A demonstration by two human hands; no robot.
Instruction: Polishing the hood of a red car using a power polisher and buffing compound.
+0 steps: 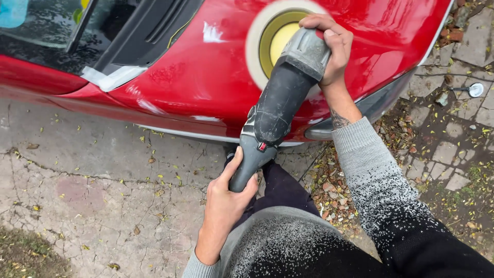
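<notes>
Polisher (280,98) lies with its pad (267,44) flat on the red car panel (206,77); my left hand (226,201) wraps its rear handle, my right hand (329,46) clasps its head. I judge buffing is underway; next needs steady, even pressure.

cracked concrete ground (92,190) with fallen leaves; paving stones (463,134) at right; white tape (114,78) by windscreen (46,23).

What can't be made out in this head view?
- Polishing pad: lower right hidden by the polisher head and right hand.
- Polisher rear grip: wrapped by left hand.
- Red car panel: cut off by the top edge.
- Small round metal object on the paving: too small to identify.
</notes>
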